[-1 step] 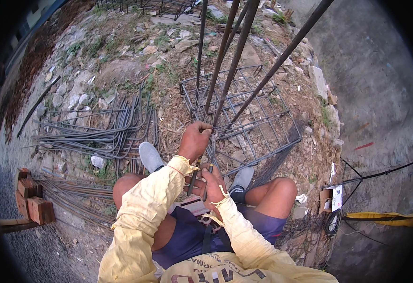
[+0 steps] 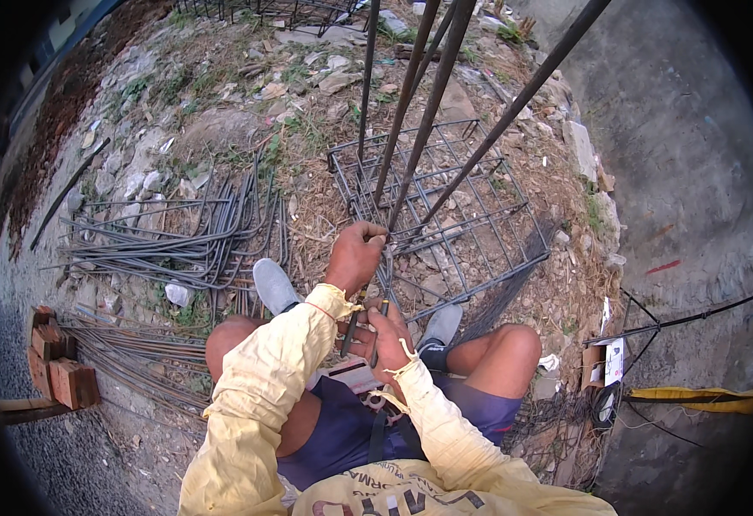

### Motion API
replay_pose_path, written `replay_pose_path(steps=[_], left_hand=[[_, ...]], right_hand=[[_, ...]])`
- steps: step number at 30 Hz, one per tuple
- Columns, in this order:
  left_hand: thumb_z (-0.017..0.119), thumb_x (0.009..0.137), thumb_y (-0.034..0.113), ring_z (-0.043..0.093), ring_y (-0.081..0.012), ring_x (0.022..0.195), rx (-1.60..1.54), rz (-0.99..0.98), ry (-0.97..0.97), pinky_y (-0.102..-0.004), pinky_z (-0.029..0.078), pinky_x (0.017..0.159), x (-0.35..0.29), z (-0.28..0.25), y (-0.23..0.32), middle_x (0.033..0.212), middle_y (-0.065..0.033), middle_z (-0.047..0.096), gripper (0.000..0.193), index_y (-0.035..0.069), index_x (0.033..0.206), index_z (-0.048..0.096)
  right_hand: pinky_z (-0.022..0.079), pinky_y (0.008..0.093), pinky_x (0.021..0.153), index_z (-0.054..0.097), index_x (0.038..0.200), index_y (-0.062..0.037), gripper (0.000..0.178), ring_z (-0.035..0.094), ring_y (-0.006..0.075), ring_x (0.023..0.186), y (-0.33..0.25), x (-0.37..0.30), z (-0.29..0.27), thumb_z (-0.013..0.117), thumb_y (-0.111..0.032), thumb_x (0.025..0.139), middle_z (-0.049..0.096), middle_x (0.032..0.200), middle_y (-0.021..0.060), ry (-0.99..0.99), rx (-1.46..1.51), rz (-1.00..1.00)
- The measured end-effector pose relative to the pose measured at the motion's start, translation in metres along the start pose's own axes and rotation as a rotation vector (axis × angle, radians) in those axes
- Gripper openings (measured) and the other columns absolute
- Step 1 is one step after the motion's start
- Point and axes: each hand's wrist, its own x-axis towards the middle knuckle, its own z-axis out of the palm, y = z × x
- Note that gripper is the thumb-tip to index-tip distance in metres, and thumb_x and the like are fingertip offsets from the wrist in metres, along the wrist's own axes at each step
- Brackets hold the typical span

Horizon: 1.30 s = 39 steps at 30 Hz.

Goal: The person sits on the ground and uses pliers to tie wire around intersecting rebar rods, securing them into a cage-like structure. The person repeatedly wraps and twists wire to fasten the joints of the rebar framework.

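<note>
My left hand [image 2: 356,258] is closed, fingertips pinched against a corner of the steel rebar cage [image 2: 471,225]; whatever is between them is too small to make out. Just below it, my right hand [image 2: 387,337] grips a pair of pliers [image 2: 352,332] with dark, yellow-marked handles. The jaws of the pliers are hard to see near the left hand. Several upright rebars [image 2: 428,112] rise from the cage close beyond my left hand. Between my legs, under the right hand, lies a small pale flat piece [image 2: 352,376] with a dark stripe.
Bent rebar stirrups [image 2: 165,236] are heaped on the left, with long thin rods [image 2: 140,348] below. Red bricks [image 2: 71,378] stand at far left. Dark mesh [image 2: 514,284] lies by the cage's right side. An opened carton [image 2: 604,361] and yellow strip [image 2: 694,397] are at right.
</note>
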Motion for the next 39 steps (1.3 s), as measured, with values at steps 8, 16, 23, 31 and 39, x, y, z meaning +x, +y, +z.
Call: replay_pose_path(steps=[8,16,23,31,39], left_hand=[[0.063,0.089,0.014,0.068,-0.0230,0.083,-0.019,0.037,0.028,-0.0340,0.051,0.077,-0.001,0.003,0.000,0.090,-0.0146,0.071,0.021,-0.001,0.103,0.069],[0.059,0.094,0.039,0.064,-0.0259,0.098,-0.386,-0.176,0.037,-0.0398,0.049,0.087,-0.014,0.010,-0.002,0.119,-0.0199,0.063,0.061,-0.002,0.138,0.046],[0.037,0.087,0.080,0.052,-0.0280,0.115,-0.888,-0.654,-0.354,-0.0512,0.041,0.099,-0.031,0.043,-0.007,0.131,-0.0154,0.052,0.093,0.004,0.140,0.045],[0.061,0.094,0.043,0.062,-0.0198,0.084,-1.026,-0.526,-0.309,-0.0411,0.051,0.076,-0.022,0.084,-0.007,0.090,-0.0058,0.062,0.039,0.005,0.101,0.061],[0.049,0.089,0.040,0.063,-0.0470,0.104,-0.103,-0.462,-0.078,-0.0504,0.047,0.094,-0.023,0.077,0.012,0.098,-0.0369,0.065,0.056,-0.012,0.093,0.069]], right_hand=[[0.060,0.0420,0.063,0.038,0.120,-0.0055,0.027,0.067,0.0243,0.077,0.001,0.002,0.005,0.044,-0.023,0.101,0.058,0.100,0.0150,0.102,-0.084,-0.048],[0.044,0.0264,0.037,0.036,0.125,-0.0005,0.057,0.052,0.0101,0.049,-0.113,-0.020,-0.030,0.074,-0.003,0.082,0.057,0.075,0.0065,0.063,-0.603,0.236],[0.037,0.0239,0.036,0.040,0.121,-0.0058,0.053,0.048,0.0067,0.048,-0.231,0.005,-0.007,0.071,0.002,0.078,0.052,0.076,0.0010,-0.090,-0.985,0.646],[0.048,0.0308,0.049,0.039,0.133,0.0003,0.062,0.058,0.0167,0.056,-0.161,-0.016,-0.025,0.069,-0.011,0.081,0.057,0.072,0.0072,0.015,-1.224,0.227],[0.048,0.0360,0.058,0.053,0.117,-0.0017,0.043,0.057,0.0236,0.065,-0.072,-0.014,-0.062,0.054,-0.040,0.098,0.059,0.085,0.0145,0.424,-1.689,-0.255]])
